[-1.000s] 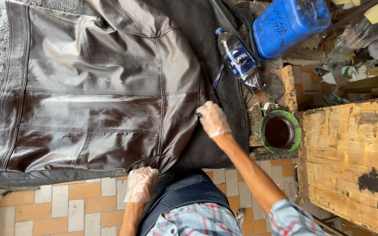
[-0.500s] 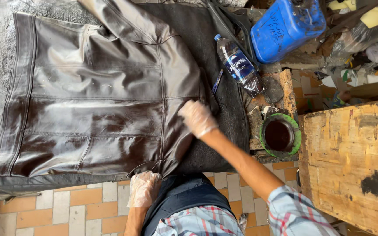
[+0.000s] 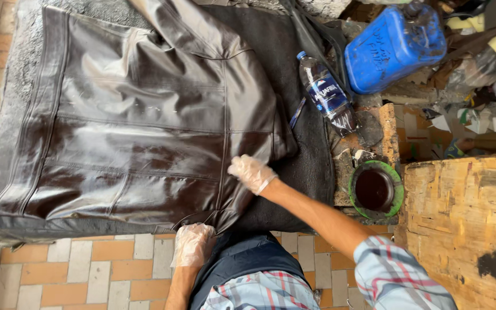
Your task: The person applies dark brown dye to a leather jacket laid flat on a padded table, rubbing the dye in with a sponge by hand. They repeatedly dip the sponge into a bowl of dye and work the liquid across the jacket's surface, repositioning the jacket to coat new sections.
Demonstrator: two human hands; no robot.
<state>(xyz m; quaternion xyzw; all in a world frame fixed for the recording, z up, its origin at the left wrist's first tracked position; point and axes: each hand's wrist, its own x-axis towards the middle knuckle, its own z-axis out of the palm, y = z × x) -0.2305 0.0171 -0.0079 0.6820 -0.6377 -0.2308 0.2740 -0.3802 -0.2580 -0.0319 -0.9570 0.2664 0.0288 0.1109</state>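
Rubbing a dark finish into a leather jacket (image 3: 144, 132) appears to be the step in hand. The jacket lies spread flat across a dark padded mat (image 3: 311, 155), filling the upper left and centre of the frame, its surface wet and glossy in broad streaks. The right hand (image 3: 251, 172), in a thin clear glove, presses palm-down on the jacket's lower right panel beside a vertical seam; its fingers are curled over something small, perhaps a rag or sponge, but I cannot tell what, if anything, sits under them. The forearm runs straight from the lower right of the frame, elbow bent, with a plaid sleeve (image 3: 397, 275) pushed up above it.

The left hand (image 3: 192, 244), also gloved, is at the jacket's near edge at bottom centre, fingers closed and pinching the hem to hold the leather taut against the rubbing. Its wrist comes up almost vertically from the bottom of the frame.

Right of the mat, a green-rimmed bowl of dark liquid (image 3: 375, 189) stands well within the right arm's reach, with a clear plastic bottle (image 3: 327, 96) and a blue jerrycan (image 3: 394, 49) above it. A worn wooden board (image 3: 466, 229) fills the lower right.

Judging by the dull patches left near the hem, the next move calls for even strokes across the panel while the pinching hand keeps the edge from sliding on the mat.
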